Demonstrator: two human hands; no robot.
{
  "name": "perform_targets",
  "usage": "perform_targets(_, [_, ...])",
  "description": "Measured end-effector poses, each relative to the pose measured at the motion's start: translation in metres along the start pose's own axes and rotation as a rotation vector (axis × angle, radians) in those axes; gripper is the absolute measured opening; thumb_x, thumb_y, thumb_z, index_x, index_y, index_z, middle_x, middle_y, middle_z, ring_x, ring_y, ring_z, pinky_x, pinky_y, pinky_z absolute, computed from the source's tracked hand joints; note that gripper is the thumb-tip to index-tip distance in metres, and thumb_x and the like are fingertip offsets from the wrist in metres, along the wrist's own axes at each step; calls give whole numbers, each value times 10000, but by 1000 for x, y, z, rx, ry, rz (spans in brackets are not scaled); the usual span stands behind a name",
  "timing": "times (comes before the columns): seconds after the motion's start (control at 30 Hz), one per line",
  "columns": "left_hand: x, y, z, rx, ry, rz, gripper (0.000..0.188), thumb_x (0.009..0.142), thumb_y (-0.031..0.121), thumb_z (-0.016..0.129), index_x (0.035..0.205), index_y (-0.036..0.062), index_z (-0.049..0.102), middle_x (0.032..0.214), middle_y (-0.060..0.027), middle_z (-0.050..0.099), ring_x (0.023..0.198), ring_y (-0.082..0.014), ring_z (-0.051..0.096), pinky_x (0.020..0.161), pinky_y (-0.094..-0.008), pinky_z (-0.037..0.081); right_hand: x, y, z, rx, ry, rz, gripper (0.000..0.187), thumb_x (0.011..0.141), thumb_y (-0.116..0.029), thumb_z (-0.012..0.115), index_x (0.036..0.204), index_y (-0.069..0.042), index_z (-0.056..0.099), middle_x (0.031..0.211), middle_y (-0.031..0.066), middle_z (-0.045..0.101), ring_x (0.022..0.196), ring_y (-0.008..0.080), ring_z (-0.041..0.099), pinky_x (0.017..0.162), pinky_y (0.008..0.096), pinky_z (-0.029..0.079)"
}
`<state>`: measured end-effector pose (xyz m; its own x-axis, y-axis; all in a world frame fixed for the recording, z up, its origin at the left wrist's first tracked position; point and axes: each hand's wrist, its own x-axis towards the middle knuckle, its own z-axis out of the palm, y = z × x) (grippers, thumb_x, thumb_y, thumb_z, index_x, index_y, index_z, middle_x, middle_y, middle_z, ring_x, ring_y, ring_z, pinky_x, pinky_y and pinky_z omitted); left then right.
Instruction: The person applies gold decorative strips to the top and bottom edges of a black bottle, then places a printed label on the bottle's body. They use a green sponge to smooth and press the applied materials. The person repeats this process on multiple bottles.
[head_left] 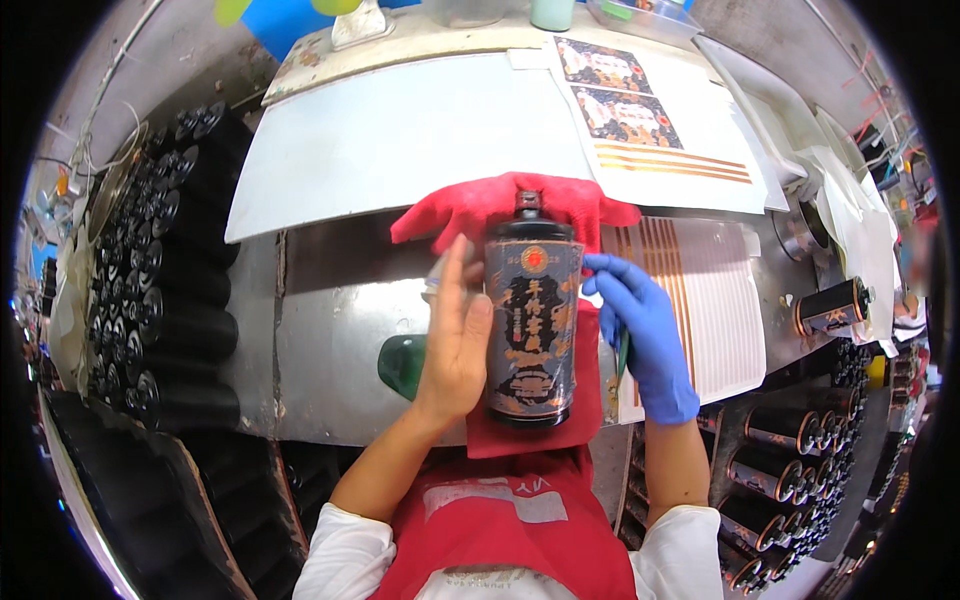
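A black bottle (532, 390) lies with its neck pointing away from me on a red cloth (450, 210). Its front carries a dark label sheet (530, 310) with gold and copper patterns, whose edges stand slightly off the glass. Along the bottle's left side my bare left hand (455, 350) is open, fingers stretched out and slightly blurred. My right hand (640, 335), in a blue glove, has its fingertips at the label's upper right edge. A thin dark green piece (624, 352) shows under its curled fingers. Left of my left hand lies a green oval object (402, 365).
Black bottles (190, 290) are stacked on the left, and labelled ones (775, 430) at lower right. A white board (410, 140) covers the table's far part. Printed label sheets (630, 120) and a striped sheet (710, 310) lie right. One labelled bottle (832, 308) rests at the right edge.
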<state>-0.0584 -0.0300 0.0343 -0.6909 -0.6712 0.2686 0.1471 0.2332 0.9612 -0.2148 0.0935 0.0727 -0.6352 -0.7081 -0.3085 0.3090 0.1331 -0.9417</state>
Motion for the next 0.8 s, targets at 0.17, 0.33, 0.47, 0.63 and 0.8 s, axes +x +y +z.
perform_targets(0.17, [27,-5,2,123,88,41,545,884,190,551,1367,41,347,1300,-145,377,1178,-248,348,999,-365,280,38,0,-10,66,-66,23,237,810,-212,692,957,-35,636,812,9,625,661,40,535,554,175,410])
perform_targets(0.33, [41,-17,2,107,167,73,502,910,136,513,1354,-6,326,1232,-126,430,1120,-159,426,991,-330,318,22,-11,10,-143,-3,-76,164,813,-170,690,861,-40,603,725,-21,562,596,32,500,527,178,407])
perform_targets(0.47, [37,-3,4,99,100,145,533,874,184,565,1352,46,375,1405,-203,267,1315,-314,215,1085,-397,118,5,-32,18,-42,0,-36,180,840,-179,654,908,-35,569,678,-27,519,512,28,471,450,169,382])
perform_targets(0.63, [41,21,4,470,-182,257,576,868,223,559,1380,50,360,1455,-277,128,1346,-431,27,1082,-469,41,-4,-33,14,-113,-80,123,205,822,-138,656,960,-9,578,680,0,562,522,34,487,458,180,394])
perform_targets(0.8, [46,23,5,477,-253,241,511,916,212,457,1394,65,349,1487,-261,44,1384,-382,-5,1091,-425,13,-4,-21,23,-191,-21,41,149,799,-141,692,843,-13,629,712,-3,600,616,24,510,537,170,400])
